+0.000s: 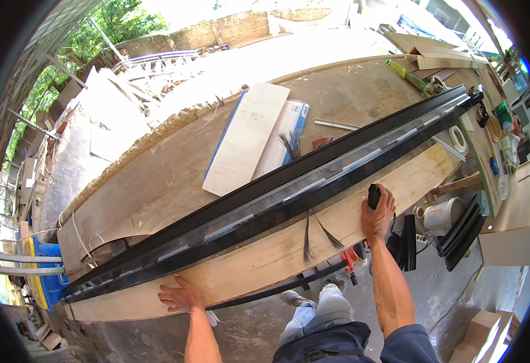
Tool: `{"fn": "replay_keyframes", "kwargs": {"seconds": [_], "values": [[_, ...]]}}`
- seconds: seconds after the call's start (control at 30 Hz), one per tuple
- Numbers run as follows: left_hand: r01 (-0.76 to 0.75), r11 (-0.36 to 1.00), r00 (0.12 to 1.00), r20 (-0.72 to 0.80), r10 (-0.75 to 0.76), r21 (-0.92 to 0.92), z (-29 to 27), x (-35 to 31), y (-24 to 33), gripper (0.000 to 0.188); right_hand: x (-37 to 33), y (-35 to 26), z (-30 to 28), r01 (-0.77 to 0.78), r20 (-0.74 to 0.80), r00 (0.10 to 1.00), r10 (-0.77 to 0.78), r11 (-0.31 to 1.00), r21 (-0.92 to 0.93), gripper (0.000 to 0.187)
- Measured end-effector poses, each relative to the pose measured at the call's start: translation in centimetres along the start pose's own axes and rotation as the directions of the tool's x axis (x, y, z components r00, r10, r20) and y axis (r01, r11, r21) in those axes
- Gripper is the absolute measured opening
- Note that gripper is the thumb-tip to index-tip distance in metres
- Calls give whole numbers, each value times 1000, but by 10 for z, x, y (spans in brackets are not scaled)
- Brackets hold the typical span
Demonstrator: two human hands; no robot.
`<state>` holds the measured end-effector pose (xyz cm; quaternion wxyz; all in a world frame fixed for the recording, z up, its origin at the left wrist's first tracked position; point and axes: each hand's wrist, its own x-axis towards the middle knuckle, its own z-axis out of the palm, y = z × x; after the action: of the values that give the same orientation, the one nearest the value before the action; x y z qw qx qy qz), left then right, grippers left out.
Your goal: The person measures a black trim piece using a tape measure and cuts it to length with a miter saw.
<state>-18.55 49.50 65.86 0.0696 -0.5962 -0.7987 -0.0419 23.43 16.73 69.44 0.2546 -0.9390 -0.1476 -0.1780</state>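
Observation:
My left hand point(181, 295) lies on a long pale wooden plank point(259, 266) with its fingers spread, holding nothing. Over the right part of the plank, my right hand point(380, 221) is closed around a small black block-like piece point(374, 196); its kind cannot be made out. A long dark channel-shaped strip point(229, 230) with shiny pale patches runs beside the plank, from lower left to upper right. Two tufts of black bristles point(307, 242) rest on the plank between my hands. Another bristle bunch point(290, 145) stands beyond the strip.
Pale boards point(250, 136) lie across the workbench point(156, 154). A green bottle point(405, 75) lies at the far right. Black strips point(463, 233) lean by a white bucket point(443, 215). Below the plank is a red tool point(351, 260); cardboard boxes point(480, 330) stand lower right.

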Motion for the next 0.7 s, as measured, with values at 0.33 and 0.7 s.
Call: {"fn": "replay_keyframes", "kwargs": {"seconds": [0.33,0.7], "values": [[8,999,999,-54,-5,45,2,-2,2,66,0,1,-2,-17,8,1000,17,1000,2,54],[13,1000,999,36,-12,-28,-6,-1,-2,69,0,-3,-2,-21,9,1000,20,1000,21,54]]}}
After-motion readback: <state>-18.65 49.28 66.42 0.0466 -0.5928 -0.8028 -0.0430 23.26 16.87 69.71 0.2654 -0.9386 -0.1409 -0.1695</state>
